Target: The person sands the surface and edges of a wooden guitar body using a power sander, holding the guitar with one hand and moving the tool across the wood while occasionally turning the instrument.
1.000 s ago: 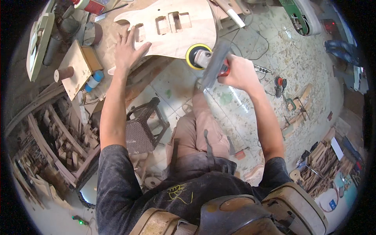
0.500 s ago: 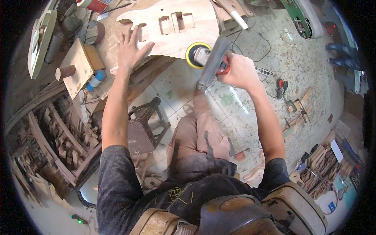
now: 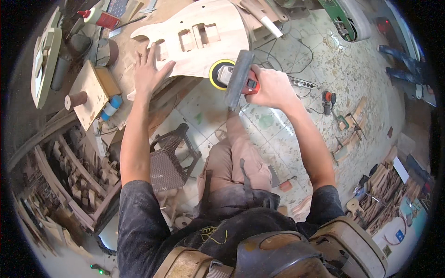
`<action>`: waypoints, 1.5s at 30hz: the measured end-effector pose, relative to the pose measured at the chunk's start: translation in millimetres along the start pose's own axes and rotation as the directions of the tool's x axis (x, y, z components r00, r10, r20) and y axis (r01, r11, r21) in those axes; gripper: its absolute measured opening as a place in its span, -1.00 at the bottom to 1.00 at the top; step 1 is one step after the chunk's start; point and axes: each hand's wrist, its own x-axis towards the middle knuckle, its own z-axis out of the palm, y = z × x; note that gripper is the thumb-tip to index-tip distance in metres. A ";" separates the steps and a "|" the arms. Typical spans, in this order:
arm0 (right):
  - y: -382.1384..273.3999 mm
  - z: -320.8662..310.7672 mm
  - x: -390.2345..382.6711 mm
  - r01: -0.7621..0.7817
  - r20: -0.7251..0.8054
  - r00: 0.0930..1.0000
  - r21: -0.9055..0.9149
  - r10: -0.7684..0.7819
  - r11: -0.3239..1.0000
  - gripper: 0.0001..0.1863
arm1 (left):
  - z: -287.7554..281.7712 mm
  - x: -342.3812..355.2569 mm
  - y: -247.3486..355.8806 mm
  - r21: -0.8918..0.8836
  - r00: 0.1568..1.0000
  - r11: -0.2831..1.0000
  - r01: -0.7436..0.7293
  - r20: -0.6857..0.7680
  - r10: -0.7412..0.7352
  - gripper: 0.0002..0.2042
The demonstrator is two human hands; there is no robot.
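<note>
A pale wooden electric guitar body (image 3: 192, 58) with routed cavities lies on the workbench. My left hand (image 3: 150, 72) rests flat on its left part, fingers spread, beside the smallest cavity. My right hand (image 3: 273, 88) is wrapped round the red grip of a power sander (image 3: 225, 75). The sander's round, yellow-edged pad stands on edge at the guitar body's near rim; I cannot tell whether they touch. A thick grey cylinder (image 3: 240, 78) on the tool hides part of it.
A glue bottle (image 3: 102, 18), a wooden box (image 3: 95, 92) and a blue-white roll (image 3: 111, 107) are on the left. A woven stool (image 3: 169, 164) stands below the bench. Cords, an orange-black power tool (image 3: 329, 99) and clamps (image 3: 352, 125) lie on the floor.
The view has shifted slightly. My right hand has brought the sander a little left, and its grey cylinder stands more upright. My left hand stays on the guitar body.
</note>
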 end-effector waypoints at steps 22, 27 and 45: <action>55.8 3.9 -15.3 -0.189 -0.134 0.970 0.096 0.200 0.977 -0.55 | 0.8 3.4 -1.4 -0.002 0.999 0.999 -0.034 -0.018 0.034 -0.03; 90.4 2.5 -8.8 -0.196 -0.258 0.943 0.084 0.211 0.977 -0.52 | -0.5 7.5 3.8 -0.007 1.000 1.000 -0.026 0.010 0.026 -0.03; 73.2 36.1 -29.9 -0.017 -0.172 0.984 0.146 0.042 0.989 -0.54 | -3.4 2.5 -4.2 -0.003 1.000 1.000 -0.031 -0.004 0.031 -0.04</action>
